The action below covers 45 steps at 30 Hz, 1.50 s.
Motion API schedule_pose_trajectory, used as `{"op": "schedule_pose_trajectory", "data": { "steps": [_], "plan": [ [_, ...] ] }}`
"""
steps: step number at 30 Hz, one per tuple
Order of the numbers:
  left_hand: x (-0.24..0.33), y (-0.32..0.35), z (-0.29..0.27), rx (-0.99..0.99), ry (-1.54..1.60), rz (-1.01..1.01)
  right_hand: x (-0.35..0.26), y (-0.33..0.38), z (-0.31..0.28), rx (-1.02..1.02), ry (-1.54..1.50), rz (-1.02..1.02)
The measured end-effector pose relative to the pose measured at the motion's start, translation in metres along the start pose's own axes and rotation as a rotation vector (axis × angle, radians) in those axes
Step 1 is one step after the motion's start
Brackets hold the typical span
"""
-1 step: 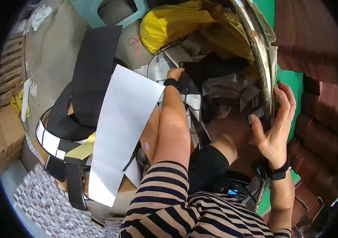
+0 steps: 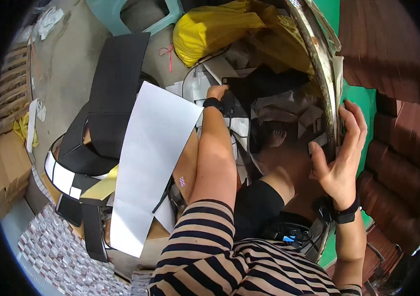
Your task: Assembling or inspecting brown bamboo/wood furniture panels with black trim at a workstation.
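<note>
My left hand [image 2: 216,92] reaches down beside the table, its fingers closed at the corner of a dark piece [image 2: 269,84] that lies in shadow. What exactly the fingers hold is hidden. My right hand [image 2: 340,163] is at the table's worn edge [image 2: 321,64], thumb and fingers spread apart with nothing between them. To the left of my left forearm, a long white sheet [image 2: 151,148] lies slanting over a pile. Black folded board [image 2: 116,93] stands behind that sheet.
A yellow plastic bag [image 2: 205,32] and a pale green stool [image 2: 151,22] are at the far side. Brown stacked pieces [image 2: 402,163] cover the green surface [image 2: 363,118] on the right. Cardboard [image 2: 10,167] and bundled small packs [image 2: 62,246] lie at the left.
</note>
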<state>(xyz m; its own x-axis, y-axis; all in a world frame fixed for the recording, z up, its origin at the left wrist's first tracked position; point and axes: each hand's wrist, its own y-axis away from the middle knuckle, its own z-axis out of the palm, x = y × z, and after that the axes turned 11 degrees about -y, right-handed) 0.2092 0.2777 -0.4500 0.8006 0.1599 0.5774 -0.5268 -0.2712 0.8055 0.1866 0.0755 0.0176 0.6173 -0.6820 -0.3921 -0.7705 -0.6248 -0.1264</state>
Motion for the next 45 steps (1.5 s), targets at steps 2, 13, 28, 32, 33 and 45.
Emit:
{"op": "schedule_pose_trajectory", "data": {
  "steps": [2, 13, 28, 32, 33, 45],
  "plan": [
    [0.015, 0.01, 0.008, 0.005, -0.399, 0.043, 0.005, 0.0, 0.0, 0.009, 0.027, 0.006],
    [0.025, 0.027, -0.043, 0.005, -0.237, -0.093, -0.003, 0.001, 0.001, 0.03, 0.002, -0.021],
    [0.109, 0.116, 0.053, 0.26, 0.462, 0.652, 0.006, 0.005, 0.001, 0.094, -0.014, -0.092],
    [0.117, 0.12, 0.056, 0.322, 0.155, 0.633, 0.006, 0.004, 0.004, 0.093, -0.011, -0.111],
    [0.118, 0.123, 0.055, 0.222, 0.139, 0.578, 0.006, 0.004, 0.005, 0.093, -0.011, -0.113],
    [0.103, 0.158, 0.069, 0.398, 0.041, 0.374, 0.005, 0.003, 0.003, 0.113, -0.013, -0.073]
  ]
}}
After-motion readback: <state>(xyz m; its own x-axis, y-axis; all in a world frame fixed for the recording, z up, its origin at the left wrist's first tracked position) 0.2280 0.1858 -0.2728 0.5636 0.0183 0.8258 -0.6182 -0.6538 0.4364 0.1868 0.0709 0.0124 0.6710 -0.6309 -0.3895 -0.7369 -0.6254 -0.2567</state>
